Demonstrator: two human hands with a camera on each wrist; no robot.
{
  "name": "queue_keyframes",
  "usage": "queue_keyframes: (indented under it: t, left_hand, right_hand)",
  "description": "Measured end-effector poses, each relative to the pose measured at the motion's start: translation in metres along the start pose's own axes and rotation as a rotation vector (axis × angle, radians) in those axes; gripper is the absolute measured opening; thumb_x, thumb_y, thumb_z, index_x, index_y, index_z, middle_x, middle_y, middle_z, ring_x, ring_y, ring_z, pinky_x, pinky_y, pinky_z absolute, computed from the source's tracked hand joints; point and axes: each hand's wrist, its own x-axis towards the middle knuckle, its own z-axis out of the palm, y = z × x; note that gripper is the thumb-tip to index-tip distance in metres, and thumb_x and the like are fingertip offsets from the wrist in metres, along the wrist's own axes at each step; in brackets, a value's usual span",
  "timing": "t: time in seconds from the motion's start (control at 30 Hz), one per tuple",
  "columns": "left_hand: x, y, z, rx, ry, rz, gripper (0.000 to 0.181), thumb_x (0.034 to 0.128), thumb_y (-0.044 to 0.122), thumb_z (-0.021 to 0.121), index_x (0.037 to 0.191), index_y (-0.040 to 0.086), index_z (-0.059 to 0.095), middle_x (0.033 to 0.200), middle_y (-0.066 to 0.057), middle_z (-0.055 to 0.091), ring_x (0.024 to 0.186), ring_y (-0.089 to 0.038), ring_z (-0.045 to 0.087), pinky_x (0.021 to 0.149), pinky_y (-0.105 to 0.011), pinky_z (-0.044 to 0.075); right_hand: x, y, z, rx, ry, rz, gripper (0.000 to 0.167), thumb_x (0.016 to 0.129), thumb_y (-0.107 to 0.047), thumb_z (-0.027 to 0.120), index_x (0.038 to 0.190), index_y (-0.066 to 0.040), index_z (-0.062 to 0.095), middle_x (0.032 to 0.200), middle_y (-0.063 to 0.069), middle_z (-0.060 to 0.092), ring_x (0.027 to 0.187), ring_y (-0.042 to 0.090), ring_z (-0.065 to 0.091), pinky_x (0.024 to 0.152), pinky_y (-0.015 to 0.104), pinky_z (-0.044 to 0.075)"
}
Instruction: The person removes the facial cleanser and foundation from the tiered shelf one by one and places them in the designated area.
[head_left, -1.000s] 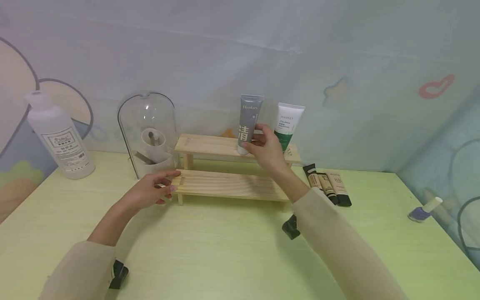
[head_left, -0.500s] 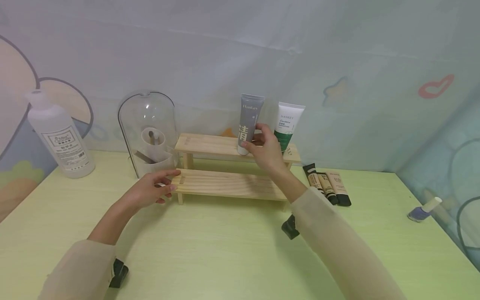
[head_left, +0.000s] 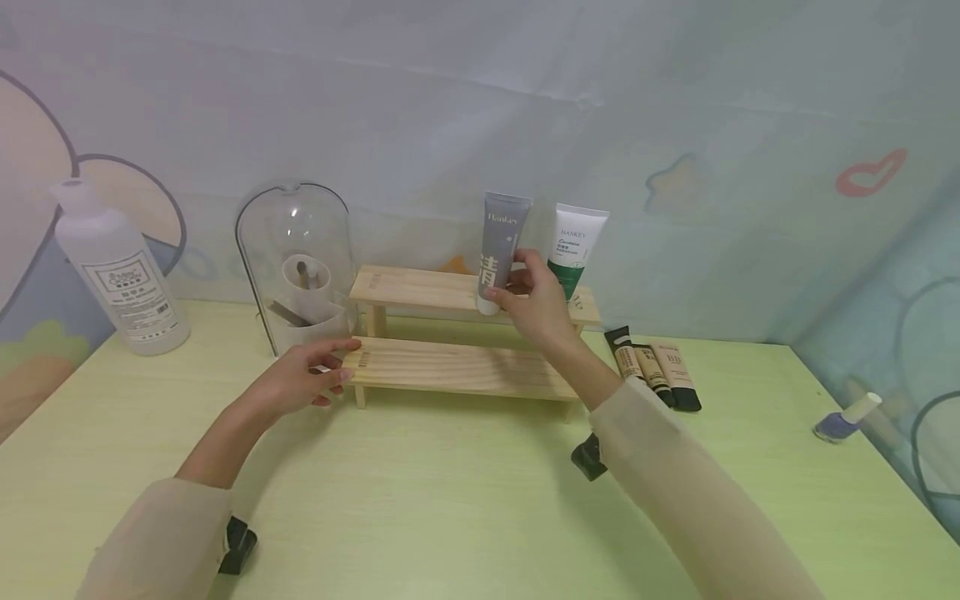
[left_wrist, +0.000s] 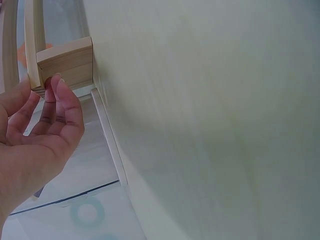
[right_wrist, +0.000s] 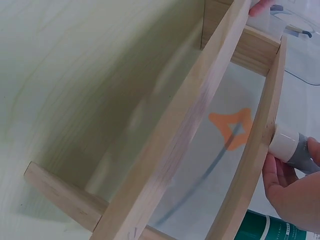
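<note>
My right hand grips a grey squeeze tube by its lower part, cap down, at the upper tier of a two-tier wooden shelf. In the right wrist view, the tube's white cap is right by the upper board's edge; whether it bears on the board I cannot tell. Just right of that hand, a white and green tube stands on the same tier, its base partly hidden. My left hand pinches the lower board's left end between thumb and fingers, as the left wrist view shows.
A clear dome covers a white holder left of the shelf. Farther left stands a large white bottle. Several small tubes lie right of the shelf, and a purple nail polish bottle is near the table's right edge.
The grey tube, held in my right hand, has shifted slightly to the right and toward the shelf's front, turning a little. My left hand keeps its place on the lower board.
</note>
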Motion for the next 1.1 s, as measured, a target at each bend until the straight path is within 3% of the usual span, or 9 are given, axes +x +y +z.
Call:
queue_keyframes:
  t: [0.5,0.87,1.1]
  left_hand:
    - [0.001,-0.001,0.001,0.005,0.007,0.01,0.047,0.0931,0.007,0.052,0.137,-0.001,0.036,0.102,-0.019,0.05,0.084,-0.027,0.055,0.07,-0.037,0.05]
    - [0.001,-0.002,0.0,0.001,0.006,0.012,0.047,0.0932,0.008,0.051,0.137,-0.001,0.036,0.103,-0.019,0.05,0.083,-0.027,0.055,0.069,-0.036,0.049]
    - [0.001,-0.001,0.0,0.009,0.008,0.011,0.047,0.0933,0.008,0.051,0.137,-0.001,0.036,0.103,-0.019,0.051,0.083,-0.027,0.055,0.069,-0.035,0.049]
  right_hand:
    - [-0.013,-0.004,-0.01,-0.032,-0.029,-0.007,0.05,0.083,-0.01,0.068,0.125,-0.009,0.042,0.108,0.014,0.059,0.096,0.024,0.056,0.079,0.035,0.047]
    - [-0.023,-0.004,-0.021,-0.003,-0.103,-0.01,0.049,0.082,-0.006,0.068,0.124,-0.007,0.043,0.107,0.014,0.059,0.094,0.025,0.057,0.079,0.036,0.047]
    - [-0.029,-0.002,-0.028,-0.051,-0.145,0.004,0.05,0.081,-0.006,0.069,0.124,-0.005,0.044,0.106,0.015,0.059,0.096,0.025,0.056,0.079,0.037,0.047]
